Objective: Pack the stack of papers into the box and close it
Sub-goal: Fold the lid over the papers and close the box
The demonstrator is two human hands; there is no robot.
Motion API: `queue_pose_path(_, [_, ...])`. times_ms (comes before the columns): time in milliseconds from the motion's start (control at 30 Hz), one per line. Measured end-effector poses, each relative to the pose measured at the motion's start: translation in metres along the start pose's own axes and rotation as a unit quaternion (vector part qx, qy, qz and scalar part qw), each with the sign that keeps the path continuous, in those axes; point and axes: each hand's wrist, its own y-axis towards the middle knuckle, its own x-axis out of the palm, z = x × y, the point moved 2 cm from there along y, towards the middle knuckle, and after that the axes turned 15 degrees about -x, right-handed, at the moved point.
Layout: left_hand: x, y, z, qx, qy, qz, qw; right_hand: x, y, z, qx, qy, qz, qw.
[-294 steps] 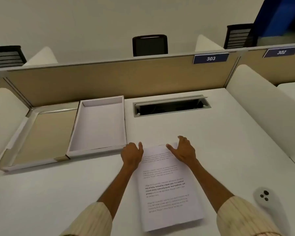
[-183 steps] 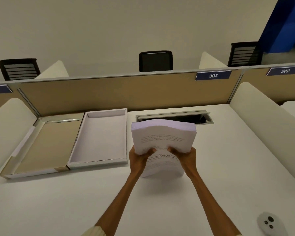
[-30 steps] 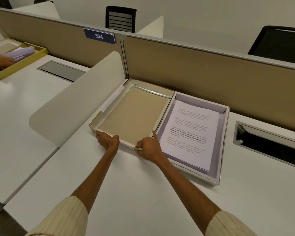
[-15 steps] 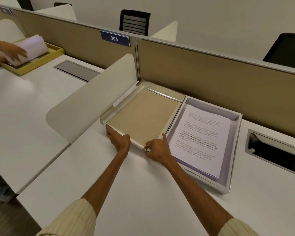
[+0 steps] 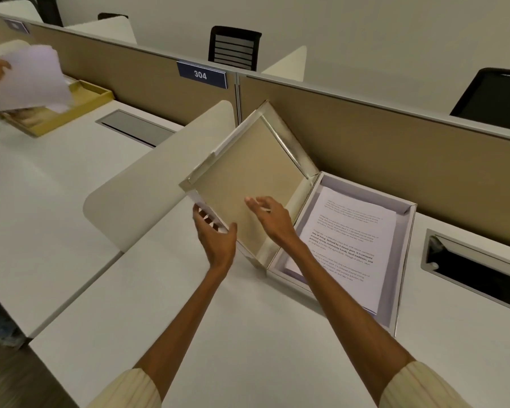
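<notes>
The stack of printed papers (image 5: 348, 245) lies inside the white box tray (image 5: 407, 260) on the desk. The hinged lid (image 5: 248, 178), tan inside with silver edges, is tilted up to the left of the tray, its outer edge raised off the desk. My left hand (image 5: 215, 234) grips the lid's near outer edge, fingers under it and thumb on top. My right hand (image 5: 268, 216) hovers in front of the lid's inner face with fingers spread, holding nothing.
A curved white divider (image 5: 159, 178) stands just left of the lid. The tan partition (image 5: 395, 160) runs behind the box. A cable slot (image 5: 477, 269) opens at the right. On the neighbouring desk another person's hand holds papers (image 5: 27, 78) over a yellow tray (image 5: 71, 110).
The lid lay flat on the desk with both hands at its near edge; now it is swung upward, my left hand lifting it and my right hand off it. The neighbour's papers rose.
</notes>
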Motion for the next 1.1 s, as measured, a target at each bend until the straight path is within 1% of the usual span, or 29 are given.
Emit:
queue_pose_path(100, [0.011,-0.013,0.007,0.032,0.031,-0.032,0.999,-0.012,0.013,-0.020,-0.020,0.032,0.036,0.999])
queue_pose_path(200, [0.019,-0.025,0.009,0.040,0.039,-0.062,0.997,-0.027,0.021,-0.037,-0.025,0.090,0.062,0.994])
queue_pose_path(333, [0.027,-0.041,0.008,0.076,0.130,-0.065,0.986,-0.049,0.026,-0.058,-0.017,0.140,0.078,0.987])
queue_pose_path(400, [0.031,-0.049,0.011,0.093,0.156,-0.076,0.981,-0.058,0.027,-0.066,-0.009,0.154,0.094,0.984])
queue_pose_path(500, [0.032,-0.056,0.015,0.114,0.150,-0.127,0.974,-0.066,0.024,-0.070,0.024,0.125,0.127,0.984])
queue_pose_path(567, [0.031,-0.058,0.019,0.114,0.096,-0.187,0.971,-0.070,0.021,-0.070,0.044,0.095,0.148,0.983])
queue_pose_path(600, [0.032,-0.056,0.021,0.078,0.046,-0.207,0.974,-0.072,0.019,-0.069,0.049,0.081,0.163,0.982])
queue_pose_path(633, [0.033,-0.051,0.022,0.017,-0.009,-0.214,0.977,-0.075,0.016,-0.069,0.054,0.072,0.180,0.980])
queue_pose_path(667, [0.035,-0.045,0.021,-0.058,-0.040,-0.202,0.977,-0.078,0.013,-0.069,0.059,0.068,0.195,0.977])
queue_pose_path(700, [0.034,-0.038,0.018,-0.129,-0.033,-0.185,0.974,-0.082,0.009,-0.068,0.064,0.071,0.208,0.973])
queue_pose_path(733, [0.033,-0.029,0.013,-0.192,0.016,-0.173,0.966,-0.085,0.005,-0.067,0.070,0.081,0.219,0.970])
queue_pose_path(767, [0.031,-0.021,0.005,-0.247,0.087,-0.183,0.948,-0.088,0.001,-0.065,0.075,0.097,0.231,0.965])
queue_pose_path(800, [0.027,-0.016,-0.004,-0.291,0.160,-0.211,0.919,-0.092,-0.003,-0.062,0.075,0.114,0.244,0.960])
queue_pose_path(833, [0.025,-0.012,-0.011,-0.320,0.211,-0.244,0.891,-0.096,-0.008,-0.058,0.075,0.126,0.254,0.956])
queue_pose_path(867, [0.023,-0.011,-0.013,-0.337,0.238,-0.276,0.868,-0.100,-0.013,-0.055,0.076,0.133,0.263,0.953])
queue_pose_path(967, [0.030,-0.015,-0.007,-0.392,0.227,-0.377,0.808,-0.112,-0.030,-0.039,0.078,0.163,0.286,0.941])
queue_pose_path(1033, [0.037,-0.016,-0.003,-0.409,0.218,-0.399,0.791,-0.121,-0.040,-0.030,0.081,0.181,0.294,0.935])
queue_pose_path(1100, [0.042,-0.016,-0.003,-0.419,0.231,-0.400,0.782,-0.134,-0.049,-0.023,0.083,0.179,0.297,0.934])
